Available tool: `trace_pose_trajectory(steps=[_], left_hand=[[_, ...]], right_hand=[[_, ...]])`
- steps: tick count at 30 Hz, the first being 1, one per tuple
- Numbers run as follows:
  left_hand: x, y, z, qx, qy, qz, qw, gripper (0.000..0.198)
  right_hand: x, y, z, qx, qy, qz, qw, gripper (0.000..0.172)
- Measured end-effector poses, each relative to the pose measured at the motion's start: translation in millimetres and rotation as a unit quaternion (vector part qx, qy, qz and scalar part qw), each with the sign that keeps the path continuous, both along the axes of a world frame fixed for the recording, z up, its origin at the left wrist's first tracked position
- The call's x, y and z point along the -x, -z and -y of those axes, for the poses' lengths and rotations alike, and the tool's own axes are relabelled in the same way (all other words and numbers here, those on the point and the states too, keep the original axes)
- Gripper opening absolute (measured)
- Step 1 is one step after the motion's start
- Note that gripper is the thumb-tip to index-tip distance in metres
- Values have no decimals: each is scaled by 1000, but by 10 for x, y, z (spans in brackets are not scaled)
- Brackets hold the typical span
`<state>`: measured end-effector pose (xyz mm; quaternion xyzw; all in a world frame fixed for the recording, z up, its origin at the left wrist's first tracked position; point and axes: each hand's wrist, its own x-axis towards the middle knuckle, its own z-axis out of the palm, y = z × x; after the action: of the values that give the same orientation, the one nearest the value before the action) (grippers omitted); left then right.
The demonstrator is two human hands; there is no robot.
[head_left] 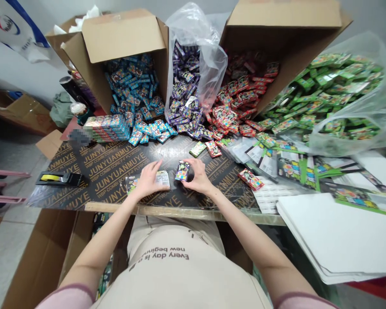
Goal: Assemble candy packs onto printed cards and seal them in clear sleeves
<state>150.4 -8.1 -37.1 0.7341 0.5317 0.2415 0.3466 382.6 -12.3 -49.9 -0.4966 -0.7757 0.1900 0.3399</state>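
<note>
My right hand is curled round a small stack of card packets, purple one on top, standing on the dark plywood table. My left hand lies on a clear printed bag flat on the table, fingers bent over it, touching the stack's left side. Loose packets, a green one and a red one, lie just beyond my hands.
Open cartons and plastic bags spill blue packets, purple packets, red packets and green packets across the back. A tape dispenser sits at left. Printed bags and white boards cover the right.
</note>
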Motion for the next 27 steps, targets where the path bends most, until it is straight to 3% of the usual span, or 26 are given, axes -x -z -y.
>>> trace_pose_trajectory(steps=[2, 4, 8, 12, 14, 16, 18, 21, 22, 24, 26, 27], left_hand=[[138, 54, 37, -51, 72, -142, 986, 112], [208, 108, 63, -63, 93, -203, 973, 115], [225, 160, 63, -71, 87, -154, 982, 122], [218, 132, 31, -70, 125, -101, 985, 122], [214, 111, 13, -79, 108, -102, 986, 122], [200, 99, -5, -86, 80, -105, 987, 122], [173, 101, -19, -87, 75, -107, 988, 122], [129, 132, -36, -89, 93, -118, 985, 123], [122, 148, -42, -92, 95, -127, 983, 122], [129, 186, -52, -103, 94, -148, 979, 120], [156, 224, -59, -112, 101, -174, 973, 116], [169, 240, -60, -115, 106, -186, 970, 113]], right_hand=[[-29, 109, 11, 2, 5, 29, 1000, 70], [-23, 182, 46, 11, -19, 43, 999, 71], [28, 201, 111, 66, -77, -13, 995, 76], [21, 138, 95, 107, -136, -58, 983, 79], [13, 102, 97, 95, -108, -56, 988, 85], [33, 70, 131, 75, -37, -62, 995, 88], [80, 47, 176, 74, -28, -65, 995, 82], [100, 48, 146, 76, -98, -35, 992, 64], [59, 62, 86, 64, -75, -23, 995, 58], [-120, 114, -102, 29, 74, 12, 997, 51], [-397, 188, -331, 16, 259, 66, 963, 52], [-543, 227, -434, 28, 315, 100, 943, 55]])
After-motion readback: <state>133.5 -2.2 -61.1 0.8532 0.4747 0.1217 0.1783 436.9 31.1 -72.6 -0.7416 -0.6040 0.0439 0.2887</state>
